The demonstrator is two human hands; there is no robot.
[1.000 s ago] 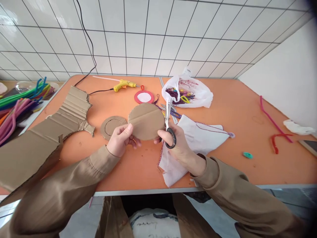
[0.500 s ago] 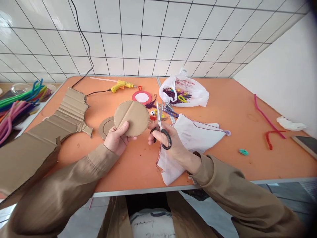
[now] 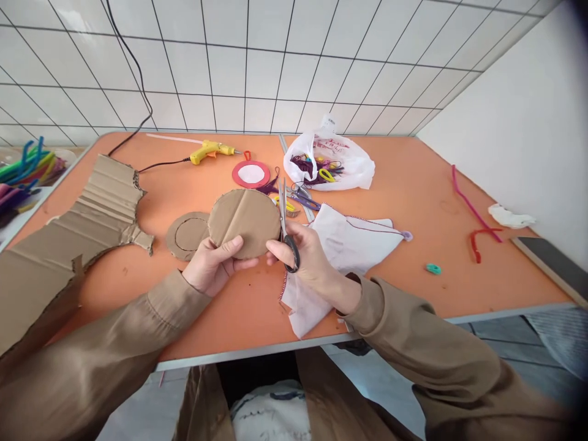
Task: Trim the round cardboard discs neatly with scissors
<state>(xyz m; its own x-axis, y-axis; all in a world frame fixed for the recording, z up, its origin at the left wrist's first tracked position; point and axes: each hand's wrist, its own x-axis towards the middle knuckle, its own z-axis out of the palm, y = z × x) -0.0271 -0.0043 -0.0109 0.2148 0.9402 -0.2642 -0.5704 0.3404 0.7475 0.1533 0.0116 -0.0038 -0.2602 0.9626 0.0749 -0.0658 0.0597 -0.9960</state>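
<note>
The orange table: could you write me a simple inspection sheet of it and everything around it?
Surface: orange table, marked with small dark specks.
Things in hand: cardboard disc; scissors, blades beside the disc's right edge.
Clutter: glue gun, large cardboard piece, plastic bag, white cloth.
Hands: left hand grips the disc; right hand holds the scissors.
Cables: black cord in front of the tiles; glue gun's cable running to the large cardboard piece.
Surroundings: tiled wall behind, plain white wall to the right.
</note>
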